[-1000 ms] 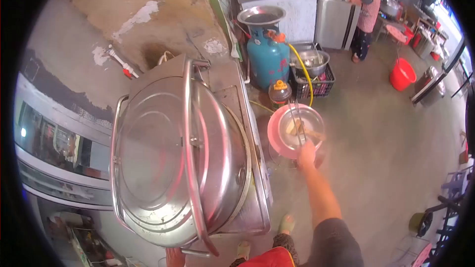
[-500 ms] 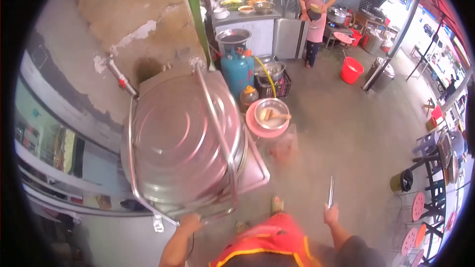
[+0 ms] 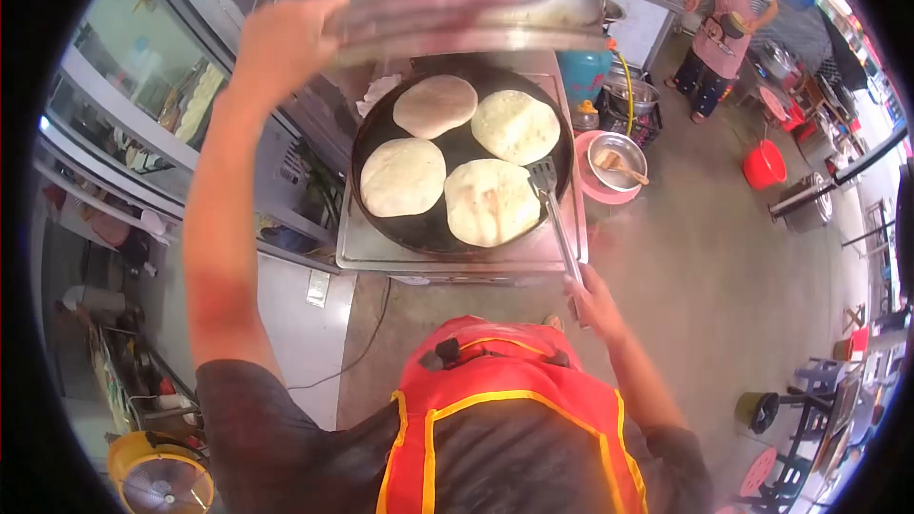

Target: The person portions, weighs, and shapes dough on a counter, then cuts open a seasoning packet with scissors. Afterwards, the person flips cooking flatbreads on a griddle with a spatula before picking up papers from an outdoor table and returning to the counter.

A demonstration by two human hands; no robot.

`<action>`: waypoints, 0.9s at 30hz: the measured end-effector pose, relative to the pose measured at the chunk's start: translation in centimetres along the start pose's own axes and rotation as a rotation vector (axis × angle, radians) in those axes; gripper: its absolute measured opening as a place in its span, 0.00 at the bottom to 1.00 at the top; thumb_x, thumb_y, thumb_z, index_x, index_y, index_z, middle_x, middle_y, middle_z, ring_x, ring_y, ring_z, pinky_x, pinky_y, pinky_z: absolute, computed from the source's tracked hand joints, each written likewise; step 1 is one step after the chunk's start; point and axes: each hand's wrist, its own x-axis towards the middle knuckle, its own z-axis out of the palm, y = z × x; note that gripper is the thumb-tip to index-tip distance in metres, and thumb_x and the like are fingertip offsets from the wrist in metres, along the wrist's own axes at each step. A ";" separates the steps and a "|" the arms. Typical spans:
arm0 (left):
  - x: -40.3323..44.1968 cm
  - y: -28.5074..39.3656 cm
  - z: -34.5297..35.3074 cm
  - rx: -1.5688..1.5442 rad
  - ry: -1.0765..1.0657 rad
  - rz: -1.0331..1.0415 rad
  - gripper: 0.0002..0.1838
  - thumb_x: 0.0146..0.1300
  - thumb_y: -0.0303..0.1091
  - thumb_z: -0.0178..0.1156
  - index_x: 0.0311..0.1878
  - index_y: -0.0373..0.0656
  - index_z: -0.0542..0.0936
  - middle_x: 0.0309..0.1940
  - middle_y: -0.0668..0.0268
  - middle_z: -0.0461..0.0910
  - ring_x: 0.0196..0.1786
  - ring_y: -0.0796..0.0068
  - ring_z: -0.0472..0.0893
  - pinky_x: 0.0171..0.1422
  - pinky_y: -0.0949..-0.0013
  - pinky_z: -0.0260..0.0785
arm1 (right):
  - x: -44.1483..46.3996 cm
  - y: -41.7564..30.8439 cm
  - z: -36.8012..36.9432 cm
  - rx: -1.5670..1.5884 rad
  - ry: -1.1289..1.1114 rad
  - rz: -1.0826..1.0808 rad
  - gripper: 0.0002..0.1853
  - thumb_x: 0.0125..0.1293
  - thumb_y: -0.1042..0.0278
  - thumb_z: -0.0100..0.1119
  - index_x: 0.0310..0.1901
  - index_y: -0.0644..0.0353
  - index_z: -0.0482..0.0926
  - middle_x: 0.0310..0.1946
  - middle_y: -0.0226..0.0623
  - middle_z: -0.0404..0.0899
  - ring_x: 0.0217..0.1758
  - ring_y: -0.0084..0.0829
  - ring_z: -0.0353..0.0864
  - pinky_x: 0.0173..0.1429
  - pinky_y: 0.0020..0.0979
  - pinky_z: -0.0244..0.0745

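My left hand (image 3: 290, 43) is closed round the tube handle of the big metal lid (image 3: 457, 0), which is raised over the back of a round black pan (image 3: 443, 238). Several flat breads lie in the pan, among them one at the front right (image 3: 490, 203) and one at the front left (image 3: 403, 178). In my right hand (image 3: 595, 303) are metal tongs (image 3: 562, 233); their head touches the right edge of the front right bread.
A metal bowl (image 3: 617, 160) with a wooden-handled tool sits on a pink stool (image 3: 590, 188) right of the stove. Behind stands a blue gas cylinder (image 3: 583, 73). A person in a pink apron (image 3: 721, 38) stands at the back right, near a red bucket (image 3: 764, 165).
The lid has been lifted up and back, uncovering the pan and breads. My left hand has risen with its handle. The tongs have moved from beside me to the pan.
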 end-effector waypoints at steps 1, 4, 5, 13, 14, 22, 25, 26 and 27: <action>1.8 -0.6 0.1 0.028 0.085 -0.033 0.16 0.55 0.48 0.61 0.41 0.49 0.76 0.25 0.57 0.76 0.33 0.53 0.76 0.35 0.57 0.66 | 1.5 -0.4 0.0 0.015 -0.054 -0.005 0.23 0.64 0.56 0.52 0.54 0.65 0.67 0.28 0.37 0.74 0.23 0.21 0.73 0.24 0.25 0.67; 6.7 -1.8 -0.7 -0.023 0.024 -0.174 0.17 0.58 0.50 0.59 0.43 0.49 0.77 0.28 0.57 0.77 0.35 0.53 0.76 0.37 0.59 0.66 | 6.7 -0.3 -2.6 0.106 -0.107 0.106 0.21 0.64 0.55 0.51 0.46 0.68 0.70 0.26 0.38 0.73 0.17 0.25 0.71 0.20 0.26 0.65; 7.9 -2.5 -0.7 -0.010 0.047 -0.161 0.15 0.55 0.47 0.60 0.40 0.48 0.78 0.28 0.55 0.77 0.36 0.52 0.77 0.38 0.58 0.67 | 8.4 -0.2 -3.5 0.124 -0.131 0.155 0.21 0.64 0.55 0.51 0.44 0.68 0.70 0.26 0.38 0.73 0.17 0.25 0.71 0.19 0.27 0.65; 12.9 -4.1 -1.3 -0.054 0.146 -0.092 0.11 0.48 0.39 0.63 0.33 0.44 0.80 0.27 0.51 0.78 0.34 0.49 0.78 0.36 0.57 0.69 | 24.2 -4.4 -2.9 0.355 0.001 0.197 0.15 0.63 0.57 0.53 0.40 0.63 0.72 0.26 0.38 0.72 0.18 0.25 0.70 0.17 0.24 0.63; 13.0 -4.2 -1.3 -0.052 0.147 -0.084 0.11 0.48 0.39 0.63 0.33 0.43 0.80 0.27 0.51 0.78 0.33 0.49 0.78 0.36 0.57 0.68 | 26.4 -4.2 -3.0 0.349 -0.023 0.174 0.15 0.63 0.58 0.53 0.41 0.62 0.72 0.26 0.37 0.72 0.18 0.24 0.70 0.17 0.24 0.63; 14.3 -5.2 -0.9 -0.097 0.107 -0.107 0.10 0.49 0.36 0.64 0.32 0.41 0.79 0.23 0.51 0.76 0.26 0.55 0.76 0.31 0.62 0.67 | 26.4 -11.1 -6.0 -0.682 0.113 -0.554 0.22 0.59 0.67 0.56 0.55 0.62 0.69 0.24 0.37 0.75 0.23 0.33 0.77 0.26 0.33 0.72; 15.1 -5.7 -0.8 -0.104 0.132 -0.076 0.10 0.50 0.36 0.63 0.31 0.39 0.78 0.22 0.51 0.76 0.24 0.57 0.75 0.31 0.63 0.66 | 23.5 -13.3 -6.4 -1.228 0.167 -0.735 0.27 0.59 0.68 0.52 0.61 0.60 0.63 0.34 0.44 0.77 0.31 0.40 0.80 0.32 0.40 0.75; 15.2 -5.5 -0.8 -0.112 0.146 -0.060 0.10 0.51 0.36 0.63 0.31 0.39 0.78 0.21 0.52 0.76 0.23 0.58 0.74 0.31 0.63 0.66 | 23.0 -12.9 -6.5 -1.350 0.140 -0.754 0.28 0.59 0.69 0.51 0.63 0.60 0.61 0.37 0.47 0.77 0.35 0.42 0.81 0.34 0.42 0.76; 15.2 -5.4 -0.9 -0.123 0.141 -0.077 0.10 0.51 0.35 0.63 0.31 0.38 0.78 0.21 0.52 0.76 0.23 0.60 0.74 0.31 0.63 0.66 | 23.2 -11.6 -6.4 -1.474 0.102 -0.724 0.28 0.60 0.69 0.49 0.64 0.59 0.59 0.40 0.47 0.76 0.37 0.43 0.81 0.35 0.42 0.76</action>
